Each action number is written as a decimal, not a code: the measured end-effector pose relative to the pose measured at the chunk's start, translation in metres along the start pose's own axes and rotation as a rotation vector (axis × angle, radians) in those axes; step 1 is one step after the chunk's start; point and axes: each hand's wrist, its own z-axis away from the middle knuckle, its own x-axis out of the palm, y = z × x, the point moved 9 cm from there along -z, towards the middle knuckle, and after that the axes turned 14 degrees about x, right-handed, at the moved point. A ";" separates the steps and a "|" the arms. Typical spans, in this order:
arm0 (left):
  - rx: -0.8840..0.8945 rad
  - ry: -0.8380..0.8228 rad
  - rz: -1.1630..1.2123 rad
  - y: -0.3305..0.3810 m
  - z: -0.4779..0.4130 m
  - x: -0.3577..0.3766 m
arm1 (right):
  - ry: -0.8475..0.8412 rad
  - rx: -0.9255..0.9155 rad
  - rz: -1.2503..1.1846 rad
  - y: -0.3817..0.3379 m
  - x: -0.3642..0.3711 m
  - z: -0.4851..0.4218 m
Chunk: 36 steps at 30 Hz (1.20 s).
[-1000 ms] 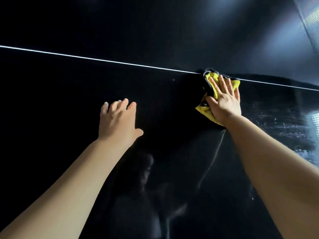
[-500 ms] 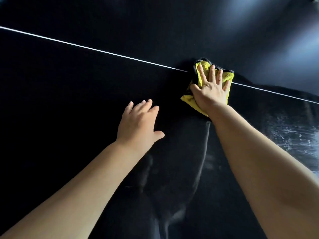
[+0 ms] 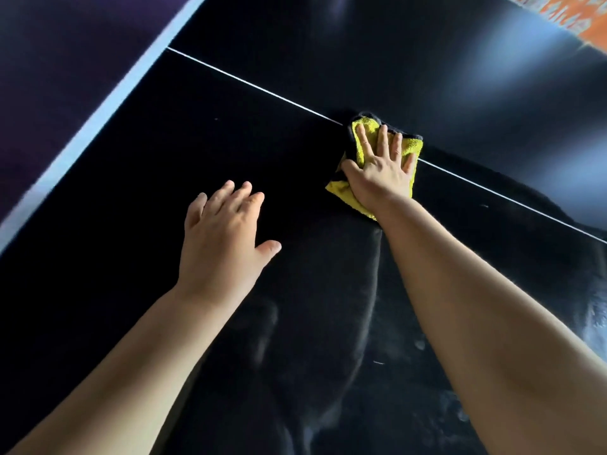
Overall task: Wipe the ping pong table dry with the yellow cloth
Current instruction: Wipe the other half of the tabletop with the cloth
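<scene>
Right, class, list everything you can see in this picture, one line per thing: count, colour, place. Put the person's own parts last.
table: one, black, fills most of the view
line: one, thin white, crosses the table from upper left to right, passing under the cloth
edge band: one, white, along the table's left edge
cloth: one, yellow with dark trim, on the line, right of centre
smears: several, pale, lower right of the table
floor: dark purple, upper left
patterned patch: one, orange, top right corner
left hand: one, fingers straight, left of the cloth
right hand: one, pressed flat on the cloth
</scene>
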 end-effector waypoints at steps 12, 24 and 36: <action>-0.102 0.045 -0.049 -0.166 0.057 -0.073 | -0.031 -0.188 0.048 -0.237 0.010 0.031; -0.187 0.015 -0.089 -0.249 0.118 -0.085 | -0.017 -0.496 0.106 -0.362 0.033 0.109; -0.413 0.033 -0.038 -0.278 0.203 -0.122 | -0.119 -0.903 0.242 -0.352 0.081 0.347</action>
